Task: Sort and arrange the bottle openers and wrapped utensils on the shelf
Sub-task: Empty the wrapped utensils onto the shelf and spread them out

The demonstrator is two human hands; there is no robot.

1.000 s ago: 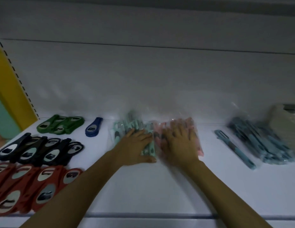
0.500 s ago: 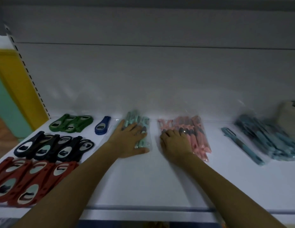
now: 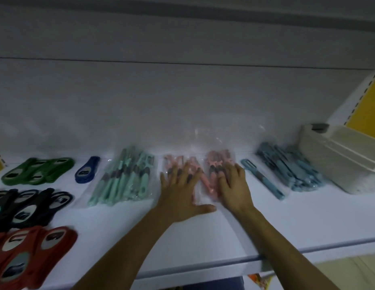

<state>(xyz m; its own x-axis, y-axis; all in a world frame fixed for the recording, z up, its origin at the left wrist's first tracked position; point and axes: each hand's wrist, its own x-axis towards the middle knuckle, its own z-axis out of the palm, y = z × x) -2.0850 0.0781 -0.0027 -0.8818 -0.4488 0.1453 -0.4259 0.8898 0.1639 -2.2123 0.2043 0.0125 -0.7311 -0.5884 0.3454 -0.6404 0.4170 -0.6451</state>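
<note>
- the left hand (image 3: 180, 191) has left the mint pack (image 3: 123, 178) and now lies on the pink packs (image 3: 215, 162) beside the right hand (image 3: 232, 185); both are flat, fingers straight and spread, gripping nothing
- the mint pack looks settled; squaring up the pink packs seems the step in hand
- the pink packs sit mid-shelf (image 3: 203, 237), between the mint pack and the blue packs (image 3: 287, 170); their long axis runs front to back, heads toward the back wall
</note>
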